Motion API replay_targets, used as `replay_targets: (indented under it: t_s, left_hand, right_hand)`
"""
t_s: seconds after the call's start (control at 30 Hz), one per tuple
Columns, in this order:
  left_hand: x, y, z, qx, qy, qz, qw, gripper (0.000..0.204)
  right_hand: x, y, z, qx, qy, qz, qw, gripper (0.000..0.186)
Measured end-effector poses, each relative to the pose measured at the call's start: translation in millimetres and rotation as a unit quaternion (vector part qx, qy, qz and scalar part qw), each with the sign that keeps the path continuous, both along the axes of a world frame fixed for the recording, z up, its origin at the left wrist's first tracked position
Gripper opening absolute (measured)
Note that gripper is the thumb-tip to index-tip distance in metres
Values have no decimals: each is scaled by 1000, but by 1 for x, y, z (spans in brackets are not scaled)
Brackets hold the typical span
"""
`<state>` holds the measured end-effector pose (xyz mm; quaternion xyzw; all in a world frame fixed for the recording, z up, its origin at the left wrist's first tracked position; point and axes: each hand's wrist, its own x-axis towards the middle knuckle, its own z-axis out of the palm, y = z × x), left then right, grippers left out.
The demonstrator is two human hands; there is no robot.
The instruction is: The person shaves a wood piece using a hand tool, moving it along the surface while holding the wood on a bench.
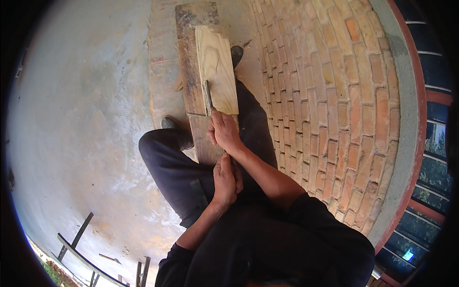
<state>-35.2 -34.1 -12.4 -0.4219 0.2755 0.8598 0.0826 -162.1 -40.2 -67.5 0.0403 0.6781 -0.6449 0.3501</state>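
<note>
A pale wooden board (pixel 217 67) lies lengthwise on a dark, worn wooden bench (pixel 186 48) between my legs. Along the board's left edge rests a long, narrow grey metal tool (pixel 207 93), its flat end pointing away from me; I cannot tell whether it is a file or a chisel. My right hand (pixel 223 129) is closed around its middle, by the board's near end. Closer to my body, my left hand (pixel 225 181) is closed around the tool's near end, which the fingers mostly hide.
A brick wall or brick-patterned surface (pixel 330 105) curves along the right, with a grey ledge (pixel 399 143) beyond it. Worn concrete floor (pixel 95 119) spreads to the left. My dark-trousered left knee (pixel 158 148) flanks the bench. A metal frame (pixel 76 251) stands at lower left, near a small hammer-like tool (pixel 110 259).
</note>
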Motion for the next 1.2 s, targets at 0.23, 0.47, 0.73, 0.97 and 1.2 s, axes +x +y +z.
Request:
replay_targets:
  t_s: [0.23, 0.47, 0.73, 0.97, 1.2]
  left_hand:
    - [-13, -7, 11, -7, 15, 12, 1000, 36]
    - [-70, -38, -5, -15, 21, 21, 999, 38]
    - [-98, -55, -8, -8, 31, 26, 999, 40]
    - [-68, -35, 1, -25, -5, 23, 999, 42]
    - [-45, -26, 6, -37, -14, 2, 999, 41]
  right_hand:
    - [-15, -9, 2, -16, -25, 1, 1000, 53]
    - [-78, -46, -11, -54, -8, 4, 999, 54]
    - [-113, -68, -19, -16, 26, 6, 1000, 53]
    - [-73, -42, -6, 63, 116, 67, 989, 55]
    - [-42, -30, -7, 38, 43, 33, 998, 53]
